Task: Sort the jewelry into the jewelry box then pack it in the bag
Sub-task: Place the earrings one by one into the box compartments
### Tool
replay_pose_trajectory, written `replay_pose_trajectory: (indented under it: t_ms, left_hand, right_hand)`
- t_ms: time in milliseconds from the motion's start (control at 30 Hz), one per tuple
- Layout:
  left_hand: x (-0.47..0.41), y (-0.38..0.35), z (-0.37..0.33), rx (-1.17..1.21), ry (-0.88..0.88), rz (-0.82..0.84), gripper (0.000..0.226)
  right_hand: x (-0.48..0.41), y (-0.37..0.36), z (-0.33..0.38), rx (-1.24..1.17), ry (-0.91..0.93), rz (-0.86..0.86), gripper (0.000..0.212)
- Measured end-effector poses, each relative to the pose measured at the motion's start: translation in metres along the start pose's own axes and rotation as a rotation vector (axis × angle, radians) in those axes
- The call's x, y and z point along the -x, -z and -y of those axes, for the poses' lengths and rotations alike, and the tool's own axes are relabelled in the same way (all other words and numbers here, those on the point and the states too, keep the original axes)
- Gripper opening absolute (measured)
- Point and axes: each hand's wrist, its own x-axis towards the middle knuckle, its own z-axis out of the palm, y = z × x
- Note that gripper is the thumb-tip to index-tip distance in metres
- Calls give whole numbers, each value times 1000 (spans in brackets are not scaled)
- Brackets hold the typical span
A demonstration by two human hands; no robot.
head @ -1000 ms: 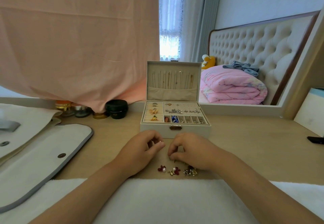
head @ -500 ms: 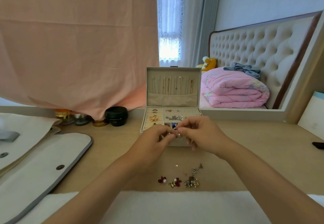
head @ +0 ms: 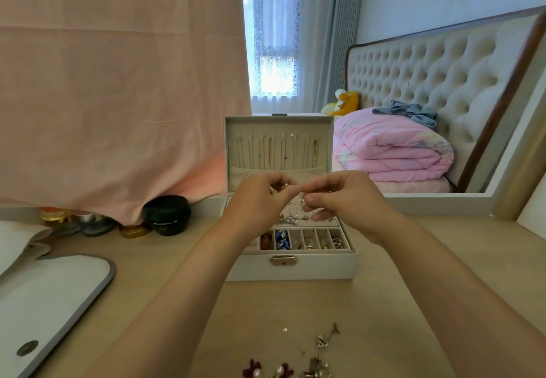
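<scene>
My hands meet above the open box (head: 295,269), fingertips almost touching. My left hand (head: 257,200) is curled, thumb and forefinger nipping a gold bit (head: 285,186). My right hand (head: 345,200) is curled too, pinching a silver piece (head: 302,200) that hangs over the box's stud panel; it may be an earring, but it is too small to tell. More jewelry (head: 320,345) lies loose on the table (head: 183,262) near me. The bag (head: 53,298) lies flat at my left.
</scene>
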Motion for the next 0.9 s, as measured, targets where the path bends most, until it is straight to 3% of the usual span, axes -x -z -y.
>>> replay_pose_trajectory:
  t_ms: [300,500,733,900]
  left_hand:
    - [-26,-19,11,62,3,35,22]
    - [-24,-22,17,186,73,48,4]
    - [-21,-15,19,221,81,38,2]
    - [-20,-10,17,296,148,79,10]
  right_hand:
    - [-12,13,-12,504,4,149,8]
    - [-13,11,-14,732,19,255,13]
    - [-13,8,-19,779,45,235,18]
    - [-15,4,-22,590,166,-6,26]
